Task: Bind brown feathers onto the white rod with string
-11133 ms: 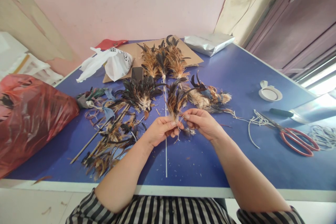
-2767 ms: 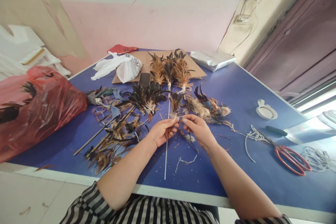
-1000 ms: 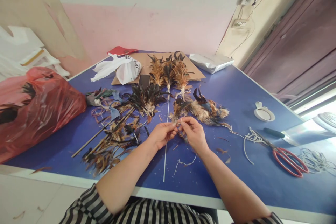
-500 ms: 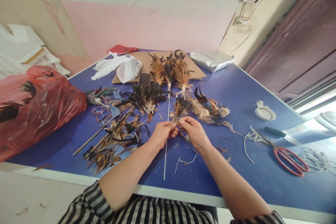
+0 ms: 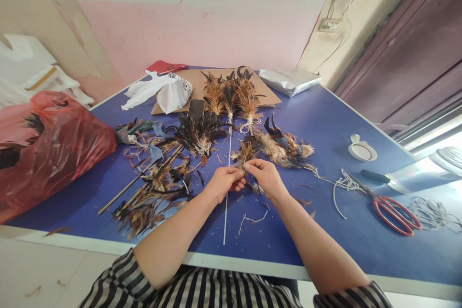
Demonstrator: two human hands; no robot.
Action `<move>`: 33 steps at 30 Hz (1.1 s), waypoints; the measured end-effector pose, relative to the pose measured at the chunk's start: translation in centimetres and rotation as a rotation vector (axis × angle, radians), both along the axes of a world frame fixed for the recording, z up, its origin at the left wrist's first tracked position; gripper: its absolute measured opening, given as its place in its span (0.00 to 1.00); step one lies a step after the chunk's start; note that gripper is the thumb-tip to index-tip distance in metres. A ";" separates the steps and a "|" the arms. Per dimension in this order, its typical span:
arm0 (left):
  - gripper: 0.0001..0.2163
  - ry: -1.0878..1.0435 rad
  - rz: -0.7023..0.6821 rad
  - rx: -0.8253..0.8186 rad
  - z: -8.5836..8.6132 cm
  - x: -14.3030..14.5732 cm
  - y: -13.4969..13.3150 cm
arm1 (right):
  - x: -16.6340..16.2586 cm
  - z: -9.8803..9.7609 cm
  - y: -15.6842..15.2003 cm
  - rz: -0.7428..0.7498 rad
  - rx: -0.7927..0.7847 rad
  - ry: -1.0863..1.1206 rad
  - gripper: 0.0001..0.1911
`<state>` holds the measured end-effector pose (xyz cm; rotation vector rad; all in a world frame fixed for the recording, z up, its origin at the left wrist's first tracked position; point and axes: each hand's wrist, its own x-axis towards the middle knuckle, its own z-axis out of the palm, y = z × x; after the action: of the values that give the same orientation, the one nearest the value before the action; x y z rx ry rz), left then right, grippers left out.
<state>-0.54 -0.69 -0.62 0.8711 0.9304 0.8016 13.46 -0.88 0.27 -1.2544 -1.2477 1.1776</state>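
Over the middle of a blue table [image 5: 325,120], my left hand [image 5: 224,184] and my right hand [image 5: 265,176] meet fingertip to fingertip. Both pinch the stem end of a small bunch of brown and black feathers [image 5: 246,150], whose tips fan away from me. A short piece of white string [image 5: 249,220] lies on the table just below my right wrist. A thin white stick [image 5: 226,187] runs along the table under my left hand.
Tied feather bunches [image 5: 231,94] lie on cardboard at the back, loose feathers and sticks [image 5: 155,192] on the left, and more feathers [image 5: 288,147] on the right. Red-handled scissors [image 5: 395,209], white cord [image 5: 342,185], a white lid [image 5: 362,151], a red plastic bag [image 5: 46,147] and a white bag [image 5: 166,92] surround them.
A piece of white string that was not there at the start now lies below my right wrist. My hands have come together on the bunch, which has sunk lower toward the table.
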 end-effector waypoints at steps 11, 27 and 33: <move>0.14 0.474 -0.233 0.249 0.9 -2.0 0.5 | 0.5 -0.9 0.4 -0.058 -0.031 -0.118 0.11; 0.16 0.317 -0.092 0.256 0.3 -1.9 1.3 | 0.0 -1.0 0.1 0.021 -0.104 -0.090 0.11; 0.14 0.204 0.004 0.410 -0.3 -1.0 0.6 | 0.2 -1.2 0.2 0.015 -0.116 -0.009 0.11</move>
<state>-1.58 -0.08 -0.88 1.3275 0.9604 0.9365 13.64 -0.67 -0.95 -1.3390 -1.2115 1.2718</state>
